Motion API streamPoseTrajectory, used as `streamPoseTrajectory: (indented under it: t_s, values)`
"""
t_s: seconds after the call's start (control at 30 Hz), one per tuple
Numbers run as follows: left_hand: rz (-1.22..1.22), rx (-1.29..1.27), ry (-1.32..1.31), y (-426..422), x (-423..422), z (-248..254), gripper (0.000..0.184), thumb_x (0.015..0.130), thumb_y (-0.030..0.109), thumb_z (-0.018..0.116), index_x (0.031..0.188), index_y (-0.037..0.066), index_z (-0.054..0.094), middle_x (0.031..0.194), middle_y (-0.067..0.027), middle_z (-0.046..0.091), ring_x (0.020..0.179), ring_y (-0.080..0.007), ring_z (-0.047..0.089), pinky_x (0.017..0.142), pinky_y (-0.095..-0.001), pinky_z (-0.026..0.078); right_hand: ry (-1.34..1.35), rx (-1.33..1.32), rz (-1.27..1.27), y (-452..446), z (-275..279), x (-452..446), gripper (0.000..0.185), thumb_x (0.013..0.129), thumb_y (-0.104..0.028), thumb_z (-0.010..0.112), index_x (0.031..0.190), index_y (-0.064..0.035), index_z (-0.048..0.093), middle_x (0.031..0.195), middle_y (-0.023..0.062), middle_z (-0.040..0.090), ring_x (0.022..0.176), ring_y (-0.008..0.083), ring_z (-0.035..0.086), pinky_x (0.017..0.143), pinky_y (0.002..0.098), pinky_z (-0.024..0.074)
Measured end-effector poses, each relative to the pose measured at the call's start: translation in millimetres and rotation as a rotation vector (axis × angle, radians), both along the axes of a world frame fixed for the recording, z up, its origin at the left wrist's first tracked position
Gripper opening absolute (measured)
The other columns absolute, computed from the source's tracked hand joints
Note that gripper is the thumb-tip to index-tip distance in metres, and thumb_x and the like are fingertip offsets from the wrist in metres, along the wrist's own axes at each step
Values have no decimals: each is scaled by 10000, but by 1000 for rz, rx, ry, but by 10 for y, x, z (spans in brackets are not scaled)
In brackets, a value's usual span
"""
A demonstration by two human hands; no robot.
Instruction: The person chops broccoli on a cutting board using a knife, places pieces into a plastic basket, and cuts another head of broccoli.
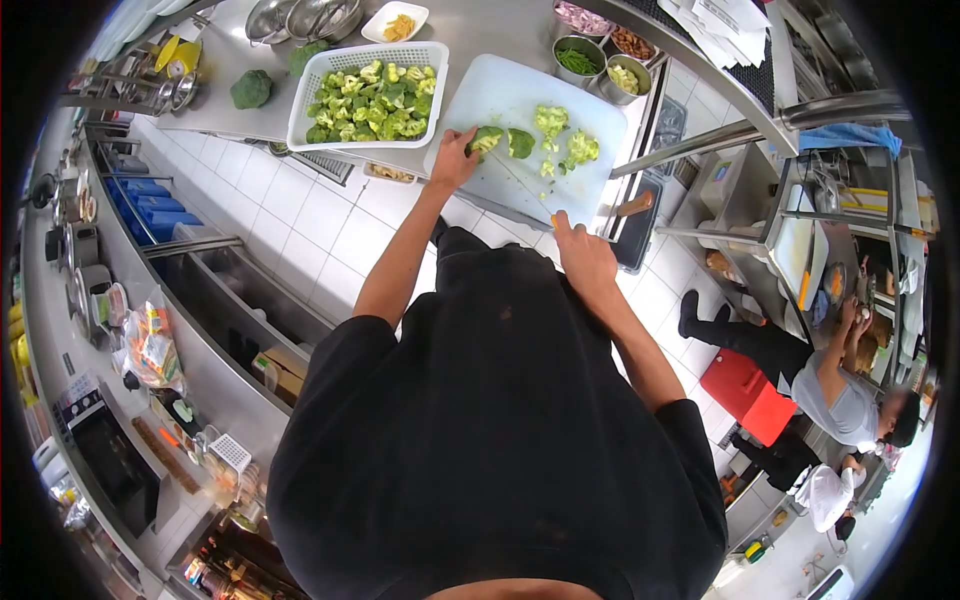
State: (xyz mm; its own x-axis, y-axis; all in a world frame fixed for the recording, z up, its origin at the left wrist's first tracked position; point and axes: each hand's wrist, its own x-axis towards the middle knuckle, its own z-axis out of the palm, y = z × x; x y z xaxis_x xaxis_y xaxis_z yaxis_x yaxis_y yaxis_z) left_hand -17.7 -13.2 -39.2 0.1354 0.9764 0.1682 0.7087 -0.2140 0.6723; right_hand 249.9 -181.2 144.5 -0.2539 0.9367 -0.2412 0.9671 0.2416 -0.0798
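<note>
Taking the board as the clock centre, 12 at the top of the head view. Our left hand sits at about 9 o'clock, over the board's near-left edge, fingers closed on a broccoli piece. Our right hand is at about 5 o'clock, grip wrapped around the orange handle of a knife; its thin blade points up toward 10 o'clock, over the white cutting board.

Also on the board: we see a second broccoli piece just right of the held one, then loose pale-green florets around 1 to 3 o'clock, plus small crumbs.

White perforated basket full of cut florets is beside the board at 10 o'clock. Past it, we have two uncut broccoli heads on the metal surface, one apart, one near the basket's corner. White dish with yellowish pieces at 11 o'clock. Metal containers of chopped ingredients, one bright green, at 1 o'clock. A co-worker in a grey top is well apart at 4 o'clock.
</note>
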Motion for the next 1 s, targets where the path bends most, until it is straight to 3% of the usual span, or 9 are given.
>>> streamPoseTrajectory:
  t_s: [0.27,0.6,0.63,0.8,0.9,1.0]
  values:
    - [-62,-120,-4,105,-87,49,609,876,40,654,1471,135,566,1207,-254,564,1109,-428,582,1023,-457,492,119,-168,-94,215,-748,124,236,1042,-214,519,1211,-67,443,834,237,696,782,463,718,671,554,579]
    - [-360,-222,198,397,-216,258,659,927,-18,553,1541,215,489,1290,-212,531,1190,-420,559,1072,-456,453,243,-335,-150,566,-439,322,343,1046,-359,530,1258,-98,461,956,308,693,974,515,680,829,616,527]
    - [-396,-260,223,426,-229,317,653,931,-22,544,1538,214,495,1300,-214,526,1191,-418,558,1077,-454,450,269,-298,-144,563,-478,332,332,1048,-361,549,1255,-115,467,912,321,692,912,537,669,785,615,505]
    - [-517,-384,190,564,-347,491,633,943,-29,527,1525,219,517,1314,-217,532,1189,-407,560,1085,-438,445,285,-283,-139,568,-421,350,332,1047,-354,551,1269,-120,475,889,318,692,904,535,670,782,617,504]
    - [-428,-268,64,469,-332,549,662,900,-55,523,1503,217,546,1238,-227,569,1166,-418,568,1051,-438,465,262,-239,-175,535,-396,351,338,1040,-351,559,1279,-124,481,883,316,693,907,536,670,781,621,506]
    - [-213,-190,-137,292,-450,1009,619,902,-55,540,1473,180,570,1198,-240,583,1144,-410,574,1040,-443,466,256,-171,-202,467,-468,426,340,1030,-347,571,1277,-127,494,869,297,699,867,520,680,745,618,521]
